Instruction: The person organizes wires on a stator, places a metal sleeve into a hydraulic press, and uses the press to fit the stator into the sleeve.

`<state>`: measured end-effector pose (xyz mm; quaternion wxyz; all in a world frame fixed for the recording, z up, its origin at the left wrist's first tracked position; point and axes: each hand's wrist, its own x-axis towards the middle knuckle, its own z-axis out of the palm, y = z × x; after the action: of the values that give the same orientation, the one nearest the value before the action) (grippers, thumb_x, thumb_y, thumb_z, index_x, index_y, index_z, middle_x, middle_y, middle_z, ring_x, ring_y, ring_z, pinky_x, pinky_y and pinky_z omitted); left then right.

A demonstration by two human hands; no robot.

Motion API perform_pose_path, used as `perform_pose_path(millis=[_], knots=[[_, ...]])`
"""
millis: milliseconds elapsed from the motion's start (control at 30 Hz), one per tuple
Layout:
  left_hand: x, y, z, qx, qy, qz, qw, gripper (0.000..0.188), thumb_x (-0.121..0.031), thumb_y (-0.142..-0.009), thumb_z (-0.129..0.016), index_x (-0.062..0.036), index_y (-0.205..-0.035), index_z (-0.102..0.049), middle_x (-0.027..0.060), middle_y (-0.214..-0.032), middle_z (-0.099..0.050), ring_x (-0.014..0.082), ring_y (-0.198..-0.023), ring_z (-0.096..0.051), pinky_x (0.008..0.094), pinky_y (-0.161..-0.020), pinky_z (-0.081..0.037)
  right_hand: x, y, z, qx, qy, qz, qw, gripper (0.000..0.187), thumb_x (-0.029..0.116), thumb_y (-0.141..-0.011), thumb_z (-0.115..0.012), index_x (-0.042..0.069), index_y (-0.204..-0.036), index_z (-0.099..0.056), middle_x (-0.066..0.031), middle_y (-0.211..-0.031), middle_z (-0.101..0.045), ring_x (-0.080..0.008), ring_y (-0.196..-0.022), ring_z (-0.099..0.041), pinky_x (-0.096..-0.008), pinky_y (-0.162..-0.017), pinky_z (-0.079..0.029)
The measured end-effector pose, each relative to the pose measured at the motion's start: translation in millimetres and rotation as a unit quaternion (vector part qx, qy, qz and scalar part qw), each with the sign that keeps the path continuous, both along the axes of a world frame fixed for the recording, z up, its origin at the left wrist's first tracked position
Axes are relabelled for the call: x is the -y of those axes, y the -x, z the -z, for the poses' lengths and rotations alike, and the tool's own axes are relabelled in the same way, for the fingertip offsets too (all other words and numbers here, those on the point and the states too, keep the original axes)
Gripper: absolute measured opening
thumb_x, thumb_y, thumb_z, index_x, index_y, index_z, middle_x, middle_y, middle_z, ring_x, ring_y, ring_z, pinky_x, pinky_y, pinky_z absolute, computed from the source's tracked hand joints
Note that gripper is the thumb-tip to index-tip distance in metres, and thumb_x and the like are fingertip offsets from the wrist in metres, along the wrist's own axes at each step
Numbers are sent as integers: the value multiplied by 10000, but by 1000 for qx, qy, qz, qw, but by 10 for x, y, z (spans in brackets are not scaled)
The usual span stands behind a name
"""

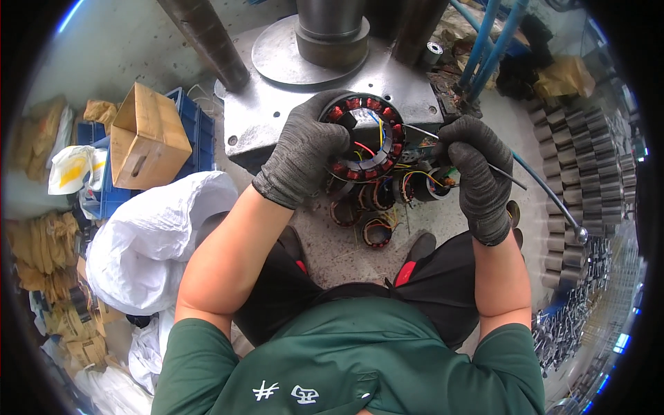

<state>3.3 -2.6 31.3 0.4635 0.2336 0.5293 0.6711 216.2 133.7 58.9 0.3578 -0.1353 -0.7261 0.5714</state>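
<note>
My left hand [302, 149], in a dark grey knit glove, grips a motor stator [395, 142] by its left side. The stator is a black ring with reddish copper windings, and red, blue and yellow wires show in its opening. In my right hand [478, 173], gloved alike, a thin metal rod [509, 177] is clasped. One end of the rod reaches the stator's right rim; the other sticks out past my palm. Whether the tip touches the stator I cannot tell. Below, several more wound stators [377, 232] with loose wires sit near the floor.
Ahead stands a press with a steel bed [249, 114] and a round ram [332, 48]. A ball-ended lever [581, 235] slants across the right. Stacked metal cylinders [564, 187] line that side. To the left are a cardboard box [149, 138], blue crates [200, 138] and a white sack [149, 242].
</note>
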Motion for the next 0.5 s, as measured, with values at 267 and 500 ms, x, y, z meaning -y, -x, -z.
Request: perform_pose_path(millis=[267, 500], knots=[[-28, -42, -5, -5, -22, 25, 999, 690, 73, -638, -558, 68, -1328, -595, 167, -1104, -695, 226, -941, -704, 323, -826, -630, -47, -11, 5, 30, 2, -15, 999, 238, 199, -921, -660, -21, -992, -716, -57, -804, -684, -125, -764, -642, -292, -710, -528], [-37, -90, -95, -18, -24, 39, 999, 691, 71, -630, -538, 72, -1318, -596, 158, -1085, -701, 219, -922, -710, 325, -808, -639, -181, -45, -5, 40, 117, -33, 992, 251, 204, -903, -653, -22, -997, -711, -81, -780, -698, -146, -719, -662, -299, -680, -543]])
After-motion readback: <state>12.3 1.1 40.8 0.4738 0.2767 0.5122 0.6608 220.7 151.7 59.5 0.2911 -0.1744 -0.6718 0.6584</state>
